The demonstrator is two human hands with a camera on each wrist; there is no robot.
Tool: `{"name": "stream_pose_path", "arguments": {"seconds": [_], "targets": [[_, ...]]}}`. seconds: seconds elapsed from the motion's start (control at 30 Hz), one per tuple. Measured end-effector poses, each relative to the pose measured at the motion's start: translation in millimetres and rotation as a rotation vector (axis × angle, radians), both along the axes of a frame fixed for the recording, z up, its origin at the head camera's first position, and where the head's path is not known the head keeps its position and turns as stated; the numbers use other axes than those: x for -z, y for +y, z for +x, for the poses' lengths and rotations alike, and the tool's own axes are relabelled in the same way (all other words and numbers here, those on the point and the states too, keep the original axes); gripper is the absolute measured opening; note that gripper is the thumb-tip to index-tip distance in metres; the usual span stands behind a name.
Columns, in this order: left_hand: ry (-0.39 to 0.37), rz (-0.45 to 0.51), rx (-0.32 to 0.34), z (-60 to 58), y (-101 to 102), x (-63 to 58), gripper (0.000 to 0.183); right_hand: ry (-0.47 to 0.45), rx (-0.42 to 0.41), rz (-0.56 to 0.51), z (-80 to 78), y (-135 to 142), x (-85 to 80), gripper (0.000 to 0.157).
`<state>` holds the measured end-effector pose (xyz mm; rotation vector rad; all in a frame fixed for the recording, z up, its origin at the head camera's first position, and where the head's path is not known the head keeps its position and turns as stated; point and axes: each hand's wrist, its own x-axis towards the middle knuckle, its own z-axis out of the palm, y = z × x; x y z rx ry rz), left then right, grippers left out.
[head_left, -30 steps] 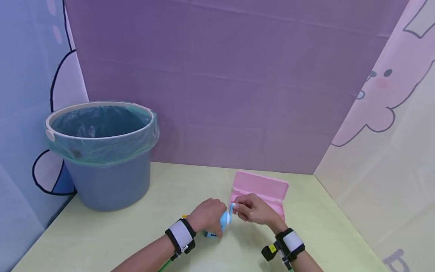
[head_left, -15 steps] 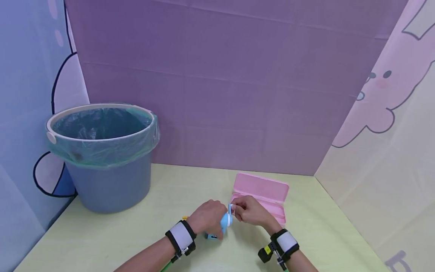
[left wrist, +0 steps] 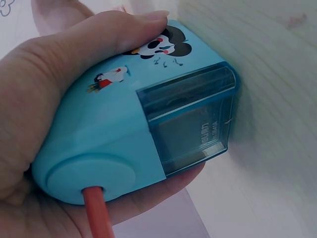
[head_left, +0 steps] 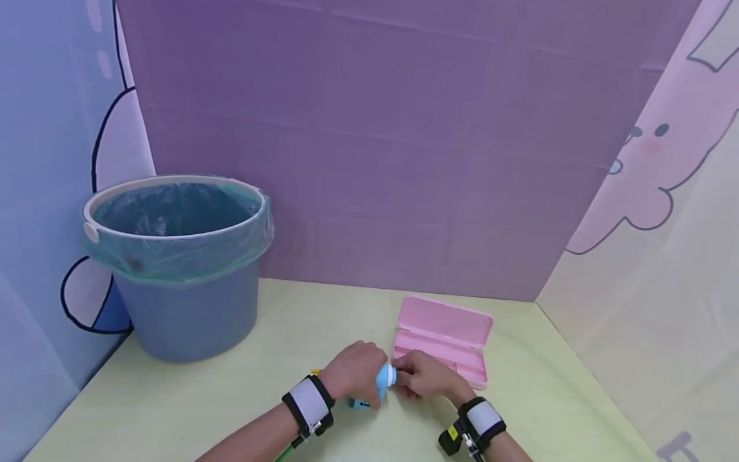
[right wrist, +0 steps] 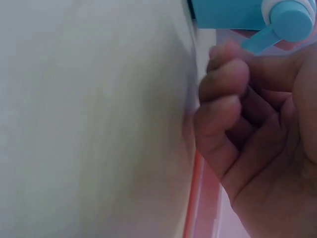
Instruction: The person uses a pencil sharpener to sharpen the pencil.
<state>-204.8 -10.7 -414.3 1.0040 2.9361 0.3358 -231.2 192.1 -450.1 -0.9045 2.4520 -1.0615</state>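
My left hand [head_left: 355,369] grips a light blue pencil sharpener [left wrist: 114,119] from above, its thumb lying across the printed side. Dark see-through plastic forms the shavings drawer [left wrist: 193,126] on the sharpener's base. A reddish pencil [left wrist: 98,213] sticks out of the hole on the side away from the crank; in the head view its yellowish end [head_left: 314,371] shows left of the hand. My right hand [head_left: 426,375], fingers curled, pinches the end of the blue crank [right wrist: 261,39]. The crank's grip end is hidden behind those fingers.
Just behind my right hand lies an open pink pencil case [head_left: 444,319] on the pale table [head_left: 312,314]. A blue bin [head_left: 190,314] with a green-tinted liner stands at the back left. A purple sheet [head_left: 375,147] hangs behind the table.
My right hand has moved lower, turning the crank from pointing up beside the sharpener to a lower position. My left hand keeps its hold on the sharpener with little movement.
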Motion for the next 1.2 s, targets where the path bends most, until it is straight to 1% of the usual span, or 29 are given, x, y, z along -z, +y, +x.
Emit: {"name": "stream_pose_path", "arguments": {"seconds": [0.23,0.37,0.47,0.73,1.0,1.2], "targets": [[-0.018,-0.003,-0.006,0.9,1,-1.8,0.039,-0.056,-0.062,0.056,10.0,-1,-2.7,0.024],[-0.016,-0.01,-0.01,1.6,1,-1.7,0.039,-0.116,-0.125,0.089,14.5,-2,-5.8,0.026],[-0.007,-0.007,-0.015,2.3,1,-1.8,0.04,-0.148,-0.166,0.094,18.2,-2,-8.5,0.026],[-0.005,-0.005,-0.017,2.5,2,-3.0,0.041,-0.242,-0.195,0.079,24.1,0,-13.9,0.024],[-0.007,-0.009,-0.013,1.9,2,-1.1,0.041,-0.272,-0.23,0.074,23.9,3,-14.9,0.026],[-0.016,-0.016,-0.018,0.8,2,-1.7,0.041,-0.316,-0.261,0.05,24.8,4,-20.9,0.029]]}}
